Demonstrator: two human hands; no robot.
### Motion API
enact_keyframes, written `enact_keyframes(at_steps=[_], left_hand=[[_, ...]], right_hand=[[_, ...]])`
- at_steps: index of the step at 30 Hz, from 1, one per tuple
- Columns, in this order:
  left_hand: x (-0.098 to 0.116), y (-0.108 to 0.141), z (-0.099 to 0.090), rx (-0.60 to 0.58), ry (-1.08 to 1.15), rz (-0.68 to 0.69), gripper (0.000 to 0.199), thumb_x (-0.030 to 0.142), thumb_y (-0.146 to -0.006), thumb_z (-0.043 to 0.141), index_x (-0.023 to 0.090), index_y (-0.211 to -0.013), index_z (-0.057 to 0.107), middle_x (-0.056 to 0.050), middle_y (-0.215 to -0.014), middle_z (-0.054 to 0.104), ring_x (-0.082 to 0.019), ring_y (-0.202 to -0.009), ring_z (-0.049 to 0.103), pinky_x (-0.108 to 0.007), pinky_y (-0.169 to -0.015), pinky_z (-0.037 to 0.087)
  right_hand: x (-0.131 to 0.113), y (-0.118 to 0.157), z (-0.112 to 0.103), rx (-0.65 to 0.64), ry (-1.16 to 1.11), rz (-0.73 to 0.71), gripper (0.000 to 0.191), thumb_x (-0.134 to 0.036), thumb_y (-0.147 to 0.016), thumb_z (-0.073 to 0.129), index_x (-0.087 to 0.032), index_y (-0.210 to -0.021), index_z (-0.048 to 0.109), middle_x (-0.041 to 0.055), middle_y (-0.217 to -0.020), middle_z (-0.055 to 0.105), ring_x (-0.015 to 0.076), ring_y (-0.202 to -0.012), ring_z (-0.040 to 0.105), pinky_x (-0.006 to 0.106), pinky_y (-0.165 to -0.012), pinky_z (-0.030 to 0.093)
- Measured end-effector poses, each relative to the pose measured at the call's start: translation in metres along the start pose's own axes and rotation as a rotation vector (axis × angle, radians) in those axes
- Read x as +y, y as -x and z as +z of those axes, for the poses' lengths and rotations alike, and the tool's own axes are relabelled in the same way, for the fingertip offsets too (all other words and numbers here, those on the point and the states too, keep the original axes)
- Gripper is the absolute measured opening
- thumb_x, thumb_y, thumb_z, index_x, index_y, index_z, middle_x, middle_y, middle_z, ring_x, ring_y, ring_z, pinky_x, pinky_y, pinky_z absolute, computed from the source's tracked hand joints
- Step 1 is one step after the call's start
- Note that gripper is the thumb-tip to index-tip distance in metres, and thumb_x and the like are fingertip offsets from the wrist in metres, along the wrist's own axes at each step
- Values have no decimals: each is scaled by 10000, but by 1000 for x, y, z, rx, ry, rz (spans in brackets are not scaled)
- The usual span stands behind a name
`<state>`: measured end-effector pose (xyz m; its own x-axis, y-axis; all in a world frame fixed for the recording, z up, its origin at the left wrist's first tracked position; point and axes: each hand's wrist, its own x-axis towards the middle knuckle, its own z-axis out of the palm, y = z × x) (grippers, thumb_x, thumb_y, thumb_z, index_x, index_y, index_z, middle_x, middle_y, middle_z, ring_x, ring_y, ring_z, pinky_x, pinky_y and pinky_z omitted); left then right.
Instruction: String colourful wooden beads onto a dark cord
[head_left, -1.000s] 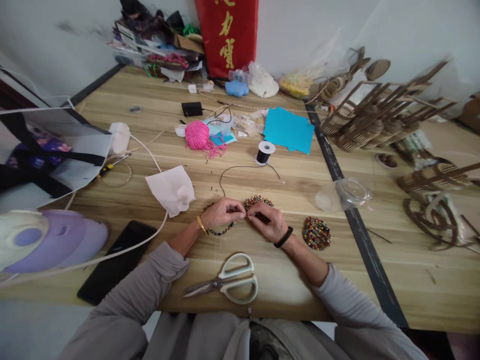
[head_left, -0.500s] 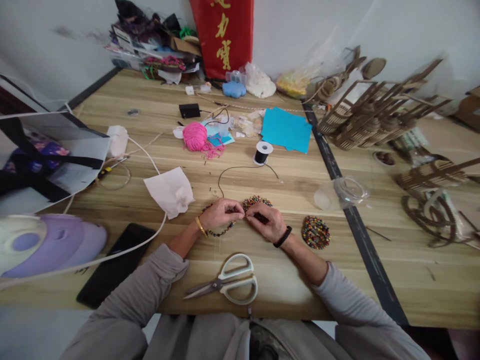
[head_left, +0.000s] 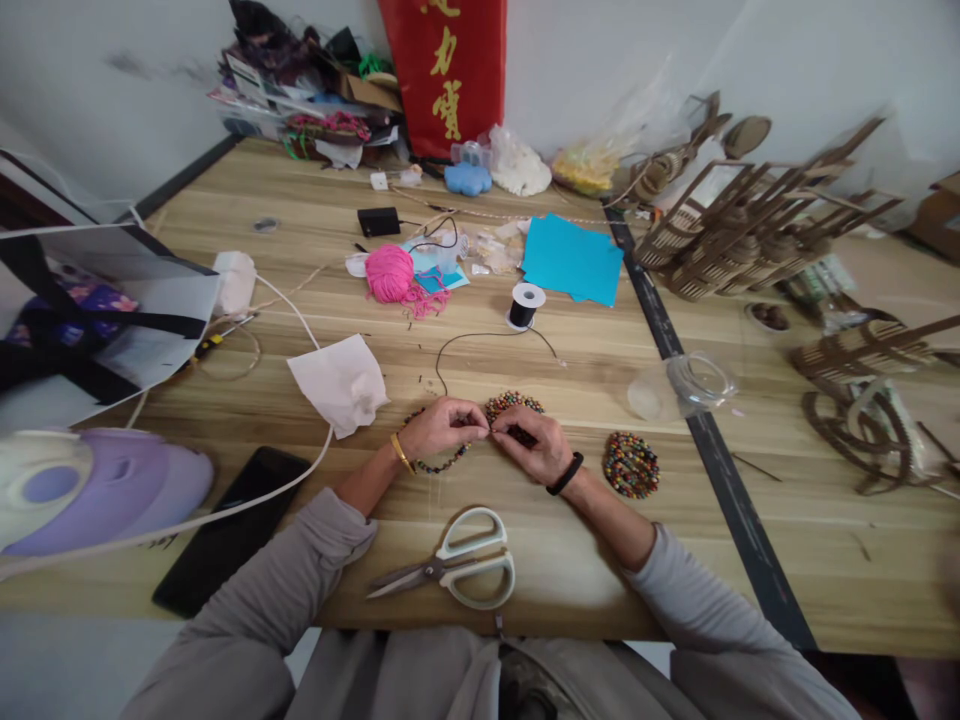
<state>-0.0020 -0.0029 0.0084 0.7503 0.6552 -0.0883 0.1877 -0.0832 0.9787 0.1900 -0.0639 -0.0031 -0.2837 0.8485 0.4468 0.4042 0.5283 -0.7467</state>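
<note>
Grey sleeves nearest, forearms resting over the wood-grain tabletop. Scissors lie between them, white handles to the right, blades slightly apart. Black phone flat at left, white cable across it. Left hand, gold bracelet on wrist, and right hand, black band on wrist: both pinched narrow, fingertips meeting on the end of the bead strand. Exact bit between the tips too small to tell. Strand curves under and beside the left hand, on the table. Multicoloured bead coil right of the right hand, apart from it; bead pile just behind the hands, partly hidden. Dark cord runs from near the left hand toward the black-thread spool, upright. Beyond: pink yarn ball, blue sheets; farthest, red bag against the wall.
</note>
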Motion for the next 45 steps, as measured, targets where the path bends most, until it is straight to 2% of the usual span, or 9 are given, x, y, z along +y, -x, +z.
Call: enact_keyframes(at_steps=[37, 45], left_hand=[[-3, 0, 1, 7, -45, 7, 181, 273, -767, 628, 94, -782, 646, -26, -694, 614, -97, -630, 521, -203, -595, 414], [-3, 0, 0, -5, 42, -12, 191, 271, -738, 663, 90, -798, 649, -36, -717, 635, -97, -653, 546, -215, -636, 434]], right_hand=[[-1, -1, 1, 3, -5, -5, 82, -230, -869, 561, -179, -829, 612, 62, -782, 646, 164, -737, 604, 308, -692, 497], [0, 0, 0, -4, 5, 1, 93, -241, -877, 554, -181, -838, 613, 60, -795, 649, 159, -748, 605, 304, -701, 498]])
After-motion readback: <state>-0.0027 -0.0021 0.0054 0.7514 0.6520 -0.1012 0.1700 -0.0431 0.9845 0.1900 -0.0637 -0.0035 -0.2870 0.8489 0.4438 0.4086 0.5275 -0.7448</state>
